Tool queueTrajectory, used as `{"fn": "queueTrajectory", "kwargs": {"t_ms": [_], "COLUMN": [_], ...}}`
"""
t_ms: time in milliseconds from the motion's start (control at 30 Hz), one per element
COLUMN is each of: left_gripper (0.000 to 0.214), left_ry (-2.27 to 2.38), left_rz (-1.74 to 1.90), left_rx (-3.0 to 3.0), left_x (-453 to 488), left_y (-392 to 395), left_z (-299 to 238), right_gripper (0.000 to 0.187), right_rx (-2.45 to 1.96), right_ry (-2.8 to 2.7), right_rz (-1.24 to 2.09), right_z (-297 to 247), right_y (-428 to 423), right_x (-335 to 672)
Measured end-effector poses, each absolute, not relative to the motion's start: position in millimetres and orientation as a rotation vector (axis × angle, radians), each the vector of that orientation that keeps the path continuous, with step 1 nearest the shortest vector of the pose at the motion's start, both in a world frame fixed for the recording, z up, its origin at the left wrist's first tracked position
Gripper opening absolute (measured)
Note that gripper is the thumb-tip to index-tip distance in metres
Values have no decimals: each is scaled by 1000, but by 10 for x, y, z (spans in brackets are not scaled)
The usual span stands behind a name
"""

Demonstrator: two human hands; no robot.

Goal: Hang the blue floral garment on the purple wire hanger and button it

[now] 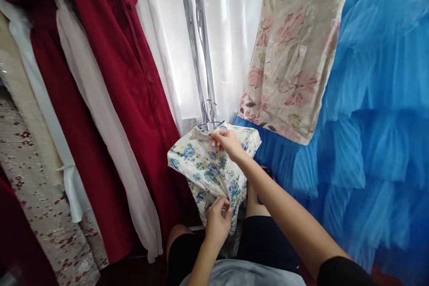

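A white blouse with blue flowers and green leaves hangs in front of me on a thin purple hanger. My right hand pinches the blouse's front close to the neckline, right of the middle. Lower down, my left hand has its thumb and fingers closed on the fabric of the front, where folds gather toward the fingertips. Any button or fastening between the fingers is too small to make out.
Dark red dresses and a pale sheer sash hang at left. To the right are a beige floral garment and a ruffled blue gown. Grey metal poles stand before a white curtain. A phone lies by my thigh.
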State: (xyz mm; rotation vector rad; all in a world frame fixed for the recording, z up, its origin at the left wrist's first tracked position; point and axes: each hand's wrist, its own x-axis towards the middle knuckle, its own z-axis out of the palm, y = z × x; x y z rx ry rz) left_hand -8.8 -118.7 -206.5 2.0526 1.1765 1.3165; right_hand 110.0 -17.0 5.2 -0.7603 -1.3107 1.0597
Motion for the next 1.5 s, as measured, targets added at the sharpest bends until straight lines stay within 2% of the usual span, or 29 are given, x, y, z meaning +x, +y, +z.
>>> {"fn": "queueTrajectory", "kwargs": {"t_ms": [33, 100, 200, 267, 333, 400, 467, 633, 733, 833, 1000, 1100, 1167, 1300, 1400, 1500], "left_gripper": [4, 15, 29, 34, 28, 20, 21, 21, 14, 9, 20, 14, 9, 18, 24, 24], "left_ry": [1172, 1179, 1143, 1057, 1002, 980, 1004, 1057, 973, 904, 964, 896, 812, 658, 735, 850], "left_rz": [1349, 1475, 1728, 1777, 1688, 1639, 1687, 2150, 2286, 2186, 1918, 1781, 1712, 1607, 1510, 1479], "left_rx": [2042, 2026, 2094, 2234, 2441, 2599, 2660, 2208, 1530, 713, 407, 387, 423, 780, 1311, 1586], "left_x": [-135, -239, -352, -356, -306, -236, -207, -678, -1248, -1610, -1265, -797, -516, -111, 25, 9], "left_y": [-1137, -1005, -761, -578, -408, -294, -241, -49, 233, 435, 189, -98, -254, -543, -747, -855], "left_z": [-1993, -1702, -987, -502, -145, 60, 168, 316, 213, -250, -1487, -1924, -1967, -1683, -1461, -1376], "right_gripper": [23, 24, 23, 23, 23, 24, 21, 21, 23, 21, 23, 32, 37, 41, 51, 52], "right_rx": [-749, -742, -731, -718, -707, -707, -767, -916, -908, -886, -921, -1041, -1089, -1003, -829, -770], "right_ry": [-1314, -1294, -1289, -1330, -1389, -1437, -1458, -1474, -1464, -1466, -1265, -1148, -1169, -1343, -1430, -1406], "right_rz": [1062, 1080, 1062, 1010, 945, 881, 832, 851, 916, 964, 1007, 957, 921, 926, 1123, 1372], "right_z": [-23, -151, -194, -140, -80, -73, -153, -584, -755, -826, -1212, -1590, -1747, -1699, -1540, -1471], "right_y": [-202, -255, -305, -315, -290, -228, -147, -57, -167, -345, -547, -618, -655, -747, -846, -927], "right_x": [1110, 1145, 1209, 1247, 1275, 1284, 1270, 1206, 1171, 1101, 1114, 1310, 1436, 1459, 1365, 1331]}}
